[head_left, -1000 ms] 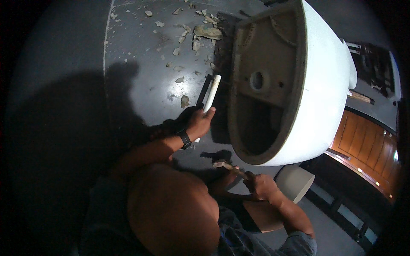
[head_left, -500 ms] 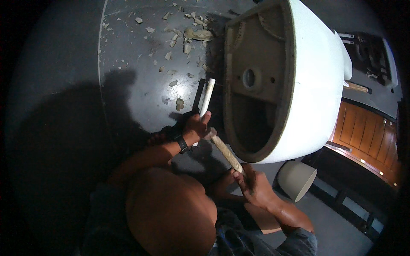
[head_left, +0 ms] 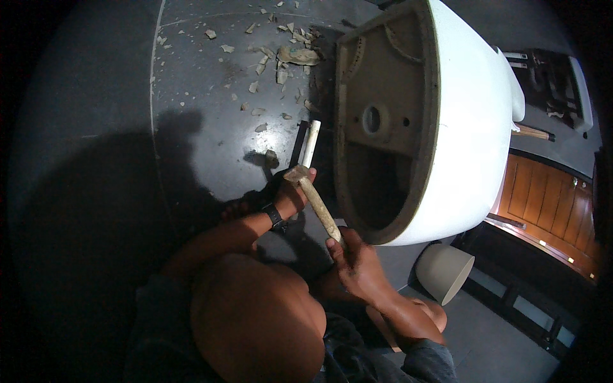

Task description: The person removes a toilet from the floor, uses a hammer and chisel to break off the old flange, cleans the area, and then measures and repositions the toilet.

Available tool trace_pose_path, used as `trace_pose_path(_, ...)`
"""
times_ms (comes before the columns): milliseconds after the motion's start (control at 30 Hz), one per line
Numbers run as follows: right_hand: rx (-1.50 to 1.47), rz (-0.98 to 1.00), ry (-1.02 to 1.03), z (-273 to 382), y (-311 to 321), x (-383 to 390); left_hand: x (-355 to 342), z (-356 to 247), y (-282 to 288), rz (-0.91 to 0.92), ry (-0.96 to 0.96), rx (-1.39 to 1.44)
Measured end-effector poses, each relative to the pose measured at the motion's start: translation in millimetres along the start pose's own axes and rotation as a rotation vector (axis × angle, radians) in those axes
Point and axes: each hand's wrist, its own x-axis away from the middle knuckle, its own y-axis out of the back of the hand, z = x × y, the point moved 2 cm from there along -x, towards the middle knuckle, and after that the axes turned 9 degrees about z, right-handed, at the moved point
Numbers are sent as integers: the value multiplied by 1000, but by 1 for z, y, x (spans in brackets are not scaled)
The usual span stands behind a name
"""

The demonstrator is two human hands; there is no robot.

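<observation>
My left hand (head_left: 291, 196) is closed round a white cylindrical bar (head_left: 313, 135), held slanting over the dark floor, with a black watch on that wrist. My right hand (head_left: 354, 265) grips a hammer (head_left: 324, 212) by its pale, worn wooden handle; the head overlaps my left hand and hides part of it. Just right of the bar a large white ceramic fixture (head_left: 468, 127) lies on its side, its brown hollow underside, with a round hole, facing me.
Broken pale fragments (head_left: 297, 57) are scattered at the top. A cream bowl-shaped piece (head_left: 442, 269) lies lower right of the fixture. Farther right are a wooden panelled door (head_left: 539, 201), a tray of dark items (head_left: 582, 127) and a wooden-handled tool (head_left: 533, 133). My bare knee shows below.
The hammer has swung up and left, its head now over my left hand. My right hand has risen and moved leftward. My left hand and bar shifted a little left and down in view.
</observation>
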Motion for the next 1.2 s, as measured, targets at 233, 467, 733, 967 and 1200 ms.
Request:
trace_pose_path(233, -58, -47, 32, 9, -10, -24, -40, 23, 10, -55, 148, 90)
trace_pose_path(467, -104, -120, 106, 26, -3, -46, -81, 34, 10, -94, 100, 40)
trace_pose_path(733, -147, -70, 47, 32, -2, -52, -72, 40, 1, -21, 318, 52)
trace_pose_path(967, -120, -64, 69, 26, -7, -57, -65, 24, 6, 106, 473, -83)
trace_pose_path(1200, -143, -39, 70, 25, -9, -57, -68, 17, 6, -18, 385, 32)
